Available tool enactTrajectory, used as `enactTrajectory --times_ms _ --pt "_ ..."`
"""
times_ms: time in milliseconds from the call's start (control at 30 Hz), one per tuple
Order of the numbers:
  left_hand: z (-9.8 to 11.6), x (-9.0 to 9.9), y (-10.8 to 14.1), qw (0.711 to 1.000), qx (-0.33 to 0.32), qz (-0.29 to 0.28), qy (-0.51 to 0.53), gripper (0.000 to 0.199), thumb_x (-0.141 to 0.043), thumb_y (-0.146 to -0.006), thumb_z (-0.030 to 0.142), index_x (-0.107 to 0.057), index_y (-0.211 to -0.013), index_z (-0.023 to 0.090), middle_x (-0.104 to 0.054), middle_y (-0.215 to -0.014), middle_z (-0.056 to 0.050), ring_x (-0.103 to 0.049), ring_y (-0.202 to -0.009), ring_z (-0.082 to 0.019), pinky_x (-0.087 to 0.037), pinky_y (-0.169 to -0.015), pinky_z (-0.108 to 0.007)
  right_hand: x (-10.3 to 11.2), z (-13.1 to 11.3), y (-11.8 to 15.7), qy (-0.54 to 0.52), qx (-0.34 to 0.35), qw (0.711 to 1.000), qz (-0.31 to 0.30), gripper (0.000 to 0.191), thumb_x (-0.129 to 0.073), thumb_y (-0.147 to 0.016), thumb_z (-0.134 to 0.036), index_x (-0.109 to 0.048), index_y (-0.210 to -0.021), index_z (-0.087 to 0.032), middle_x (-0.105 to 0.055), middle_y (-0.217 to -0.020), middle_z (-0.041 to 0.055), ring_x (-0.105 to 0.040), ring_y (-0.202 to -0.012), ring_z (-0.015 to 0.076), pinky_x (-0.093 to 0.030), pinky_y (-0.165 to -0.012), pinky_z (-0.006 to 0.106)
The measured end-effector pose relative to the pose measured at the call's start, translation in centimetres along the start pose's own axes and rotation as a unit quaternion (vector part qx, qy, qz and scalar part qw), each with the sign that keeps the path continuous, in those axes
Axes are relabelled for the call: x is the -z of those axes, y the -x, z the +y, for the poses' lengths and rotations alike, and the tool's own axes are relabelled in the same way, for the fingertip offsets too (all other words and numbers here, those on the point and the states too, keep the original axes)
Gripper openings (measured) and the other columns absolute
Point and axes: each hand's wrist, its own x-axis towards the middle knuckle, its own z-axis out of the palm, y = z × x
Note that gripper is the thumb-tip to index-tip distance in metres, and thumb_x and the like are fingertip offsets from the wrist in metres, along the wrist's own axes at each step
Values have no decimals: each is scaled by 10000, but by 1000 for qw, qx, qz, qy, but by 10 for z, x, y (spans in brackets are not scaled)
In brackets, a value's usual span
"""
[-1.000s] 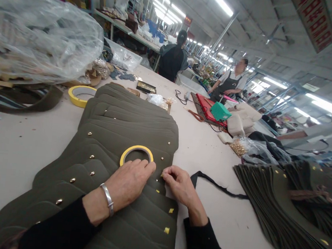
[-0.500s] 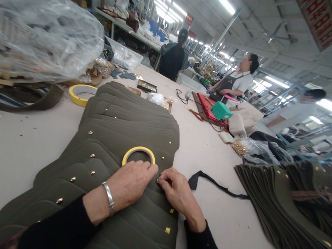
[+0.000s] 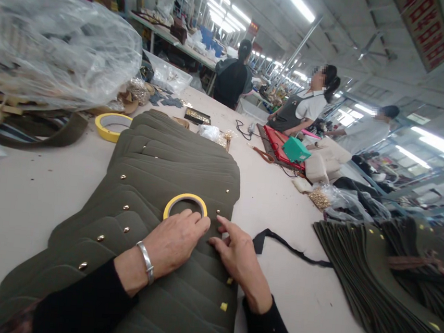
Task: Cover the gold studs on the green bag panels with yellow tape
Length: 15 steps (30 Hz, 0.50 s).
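Overlapping dark olive fabric pieces (image 3: 170, 174) lie in a fanned stack before me, with gold studs (image 3: 126, 207) along the left and smaller ones near the right edge. My left hand (image 3: 177, 241), a silver bangle at its wrist, is closed on a roll of yellow tape (image 3: 185, 198) over the pieces. Just to its right, my right hand (image 3: 239, 249) hovers at the stack's right edge, thumb and fingers apart with nothing visible between them. Small yellow tape bits (image 3: 223, 307) stick to the pieces below that hand.
Another yellow tape roll (image 3: 112, 126) lies behind the stack on the left, near a large clear plastic bag (image 3: 61, 46). More olive pieces (image 3: 361, 269) are piled at right, beside a black strip (image 3: 293, 244). A green box (image 3: 296, 149) sits farther back. Several people stand beyond.
The right hand's thumb and fingers have spread from a pinch around a small gold stud. My left hand stays on the tape roll. Two people in the background have shifted left.
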Motion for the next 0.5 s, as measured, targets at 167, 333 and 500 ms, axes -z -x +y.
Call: enactTrajectory --times_ms 167,333,500 --pt "0 0 -1 1000 6 -17 2 202 -351 -924 107 -533 -952 190 -598 -893 -54 -535 -786 -206 -437 -718 -341 11 -1 3 9 102 995 -12 115 -556 -872 -132 -654 -844 -185 -639 -781 27 -599 -742 160 -460 -703 260" --pt "5 5 2 999 18 -21 19 299 -319 -886 52 -573 -956 195 -621 -922 -70 -559 -821 -234 -435 -753 -391 5 -13 4 141 132 977 -90 183 -523 -849 -59 -661 -866 -178 -660 -824 65 -627 -783 188 -463 -707 256" --pt "4 0 -1 998 35 -36 30 352 -344 -844 27 -601 -1003 207 -650 -992 -80 -593 -880 -233 -439 -778 -372 -12 -11 -10 218 46 970 -95 136 -607 -715 -62 -690 -703 -169 -711 -742 97 -676 -679 227 -413 -560 256"
